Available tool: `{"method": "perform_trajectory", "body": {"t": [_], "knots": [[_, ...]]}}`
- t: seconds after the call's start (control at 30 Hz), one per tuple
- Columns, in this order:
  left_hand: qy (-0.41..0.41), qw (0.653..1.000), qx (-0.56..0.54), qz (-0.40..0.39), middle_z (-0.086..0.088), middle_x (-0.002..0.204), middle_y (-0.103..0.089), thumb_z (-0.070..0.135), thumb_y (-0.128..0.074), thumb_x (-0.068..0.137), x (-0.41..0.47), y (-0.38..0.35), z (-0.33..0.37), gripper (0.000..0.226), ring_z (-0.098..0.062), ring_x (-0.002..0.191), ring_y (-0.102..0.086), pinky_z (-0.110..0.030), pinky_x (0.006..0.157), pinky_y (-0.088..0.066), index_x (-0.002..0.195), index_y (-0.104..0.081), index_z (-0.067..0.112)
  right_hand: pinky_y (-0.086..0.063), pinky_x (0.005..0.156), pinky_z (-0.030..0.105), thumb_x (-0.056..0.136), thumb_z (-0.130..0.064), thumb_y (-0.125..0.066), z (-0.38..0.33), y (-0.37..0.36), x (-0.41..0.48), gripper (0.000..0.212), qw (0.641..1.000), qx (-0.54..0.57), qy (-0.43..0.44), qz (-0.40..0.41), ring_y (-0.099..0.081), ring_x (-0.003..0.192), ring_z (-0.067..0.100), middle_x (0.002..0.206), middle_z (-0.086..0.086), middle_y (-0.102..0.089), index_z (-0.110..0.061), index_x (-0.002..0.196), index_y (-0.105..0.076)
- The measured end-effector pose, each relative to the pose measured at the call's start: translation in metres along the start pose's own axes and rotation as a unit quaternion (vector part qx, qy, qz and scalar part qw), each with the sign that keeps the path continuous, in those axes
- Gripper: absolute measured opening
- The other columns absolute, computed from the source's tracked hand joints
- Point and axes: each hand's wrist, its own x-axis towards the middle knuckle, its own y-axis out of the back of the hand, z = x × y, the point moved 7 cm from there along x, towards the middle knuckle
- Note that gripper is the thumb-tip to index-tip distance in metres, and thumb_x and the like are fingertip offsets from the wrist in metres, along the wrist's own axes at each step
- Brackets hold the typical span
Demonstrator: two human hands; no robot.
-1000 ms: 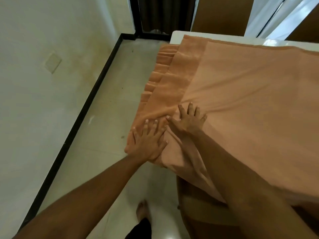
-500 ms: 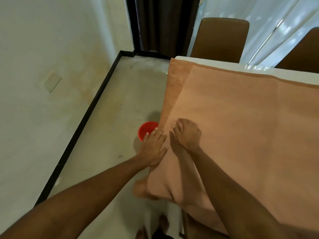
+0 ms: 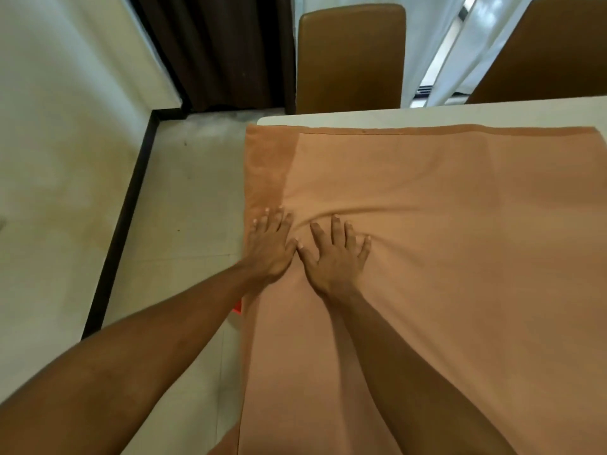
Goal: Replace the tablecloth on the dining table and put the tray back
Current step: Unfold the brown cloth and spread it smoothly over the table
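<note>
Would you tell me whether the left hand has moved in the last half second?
Yes: the left hand moved right, toward the table, onto the tablecloth.

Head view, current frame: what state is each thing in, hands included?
tablecloth: spread over the table, left side hanging off the edge, creased ahead of the hands.
dining table: far strip bare.
left hand: flat, fingers straight, pressing the tablecloth.
right hand: flat, fingers spread, pressing the tablecloth.
brown chair: upright at the table's far side.
second brown chair: upright there too, cut off by the frame.
</note>
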Motion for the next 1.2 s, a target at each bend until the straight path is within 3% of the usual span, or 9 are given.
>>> {"method": "perform_trajectory", "body": {"t": [0.37, 0.53, 0.67, 0.73, 0.83, 0.9, 0.97, 1.07, 1.2], "knots": [[0.034, 0.998, 0.039, 0.031, -0.011, 0.168, 0.003, 0.053, -0.017, 0.103, 0.101, 0.027, -0.044, 0.070, -0.034, 0.153, 0.008, -0.051, 0.123, 0.004, 0.160, -0.005, 0.014, 0.010, 0.119, 0.060, 0.091, -0.079, -0.020, -0.033, -0.004, 0.103, 0.071, 1.000, -0.003, 0.002, -0.015, 0.002, 0.156, 0.023, 0.170, -0.005, -0.006, -0.050, 0.156, -0.020], [0.041, 0.997, 0.049, 0.031, -0.017, 0.167, 0.003, 0.051, -0.019, 0.103, 0.144, 0.047, -0.065, 0.072, -0.036, 0.153, 0.009, -0.052, 0.122, 0.008, 0.159, -0.006, 0.006, 0.004, 0.121, 0.057, 0.090, -0.076, -0.027, -0.054, -0.005, 0.155, 0.069, 1.000, -0.014, 0.008, -0.008, -0.005, 0.156, 0.022, 0.170, -0.007, -0.011, -0.051, 0.154, -0.024], [0.025, 0.996, 0.068, 0.048, -0.019, 0.165, -0.010, 0.045, -0.029, 0.100, 0.156, 0.062, -0.066, 0.073, -0.034, 0.154, 0.003, -0.056, 0.120, 0.010, 0.156, -0.017, 0.001, -0.005, 0.122, 0.051, 0.092, -0.073, -0.032, -0.059, -0.002, 0.173, 0.064, 1.000, 0.002, 0.020, -0.005, -0.013, 0.154, 0.021, 0.168, -0.008, -0.018, -0.049, 0.152, -0.032], [0.015, 0.997, 0.047, 0.060, -0.019, 0.164, -0.014, 0.044, -0.038, 0.096, 0.163, 0.068, -0.065, 0.073, -0.035, 0.153, 0.000, -0.056, 0.119, 0.009, 0.154, -0.023, 0.001, -0.018, 0.119, 0.046, 0.093, -0.067, -0.039, -0.053, 0.007, 0.171, 0.062, 0.998, 0.054, 0.011, 0.027, -0.026, 0.148, 0.020, 0.164, -0.007, -0.031, -0.044, 0.150, -0.039], [-0.050, 0.995, 0.018, 0.087, -0.014, 0.165, -0.015, 0.040, -0.042, 0.094, 0.185, 0.075, -0.056, 0.070, -0.034, 0.153, -0.005, -0.054, 0.121, 0.005, 0.154, -0.024, 0.009, -0.035, 0.112, 0.045, 0.095, -0.053, -0.045, -0.022, 0.043, 0.174, 0.051, 0.975, 0.115, -0.083, 0.171, -0.045, 0.132, 0.021, 0.146, -0.004, -0.051, -0.034, 0.141, -0.052], [-0.097, 0.993, 0.002, 0.074, -0.010, 0.167, -0.012, 0.039, -0.038, 0.098, 0.200, 0.073, -0.043, 0.066, -0.032, 0.154, -0.004, -0.052, 0.122, 0.003, 0.158, -0.020, 0.017, -0.029, 0.115, 0.052, 0.095, -0.051, -0.044, 0.007, 0.055, 0.179, 0.050, 0.962, 0.086, -0.166, 0.200, -0.040, 0.137, 0.024, 0.150, -0.001, -0.047, -0.035, 0.141, -0.050], [-0.124, 0.992, -0.008, 0.037, -0.006, 0.168, -0.002, 0.048, -0.029, 0.102, 0.220, 0.063, -0.032, 0.063, -0.030, 0.154, 0.004, -0.050, 0.123, 0.006, 0.159, -0.013, 0.027, -0.010, 0.121, 0.059, 0.095, -0.063, -0.036, 0.034, 0.047, 0.195, 0.060, 0.965, 0.058, -0.224, 0.121, -0.020, 0.151, 0.029, 0.164, 0.003, -0.027, -0.040, 0.151, -0.036], [-0.100, 0.995, 0.000, 0.011, -0.001, 0.168, 0.011, 0.062, -0.017, 0.100, 0.243, 0.050, -0.030, 0.066, -0.031, 0.152, 0.017, -0.052, 0.120, 0.014, 0.159, -0.003, 0.035, 0.007, 0.122, 0.058, 0.090, -0.081, -0.018, 0.049, 0.024, 0.213, 0.077, 0.973, 0.003, -0.230, 0.013, 0.005, 0.156, 0.029, 0.171, 0.002, 0.001, -0.046, 0.158, -0.012], [-0.067, 0.998, 0.014, 0.008, -0.002, 0.167, 0.016, 0.065, -0.013, 0.099, 0.268, 0.050, -0.039, 0.069, -0.034, 0.151, 0.021, -0.053, 0.118, 0.017, 0.159, 0.003, 0.034, 0.010, 0.121, 0.059, 0.085, -0.088, -0.016, 0.040, 0.026, 0.240, 0.085, 0.976, -0.015, -0.219, 0.017, 0.010, 0.156, 0.030, 0.170, 0.005, 0.005, -0.046, 0.158, -0.010]]}}
